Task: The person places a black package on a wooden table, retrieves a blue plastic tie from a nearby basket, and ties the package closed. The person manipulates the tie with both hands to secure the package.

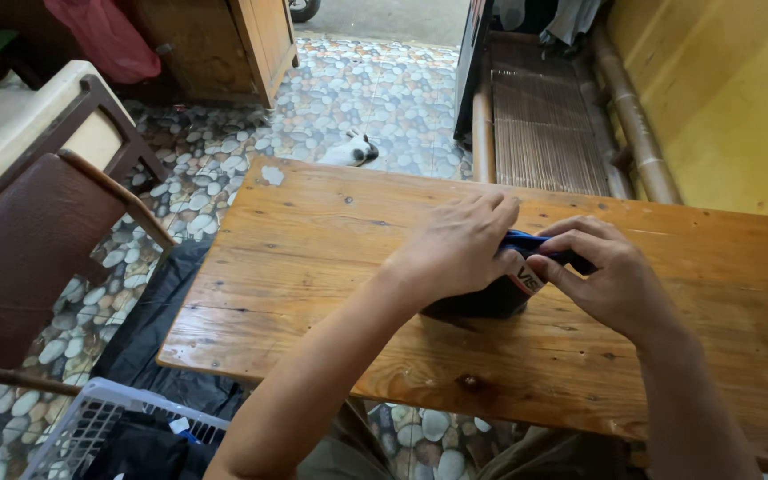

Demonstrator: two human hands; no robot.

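Pinching dark folded cloth [491, 298] mid-table [313, 267], both hands, left [455, 249], right [611, 276], edges well apart

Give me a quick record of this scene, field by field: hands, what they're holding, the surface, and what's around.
left hand: pressing on dark cloth item
right hand: pinching the item's blue edge
dark cloth item: small, folded, on table
wooden table: bare planks
white basket: floor, lower left
brown chair: left of table

A small dark folded cloth [491, 298] with a blue edge lies bunched on the wood. It sits under the left fingers [482, 218], its blue edge pinched by the right fingertips [548, 262].
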